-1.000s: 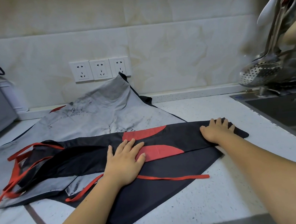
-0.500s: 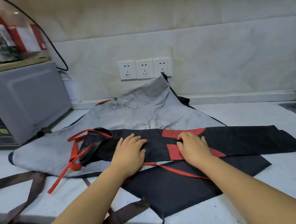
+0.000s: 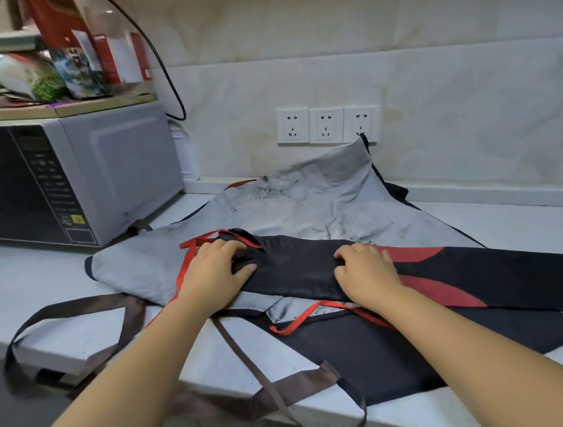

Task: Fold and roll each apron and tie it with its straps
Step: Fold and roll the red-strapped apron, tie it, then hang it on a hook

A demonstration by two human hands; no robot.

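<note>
A black apron (image 3: 296,270) with red patches (image 3: 414,252) lies folded into a long strip across the counter, on top of a stained grey apron (image 3: 307,207). My left hand (image 3: 215,274) grips the strip's left end, where red straps (image 3: 188,256) bunch up. At the strip's middle, my right hand (image 3: 368,273) has its fingers curled into the fabric beside the red patch. Another red strap (image 3: 297,322) loops out below the strip over a wider black panel (image 3: 406,349).
A microwave (image 3: 63,179) stands at the left with packets stacked on top. Three wall sockets (image 3: 326,126) sit behind the aprons. Brown straps (image 3: 75,305) trail over the white counter (image 3: 22,283) and hang past its front edge.
Both hands slid left along the black strip. My left hand reached its left end by the red straps; my right went from the far right end to the middle. My view turned left.
</note>
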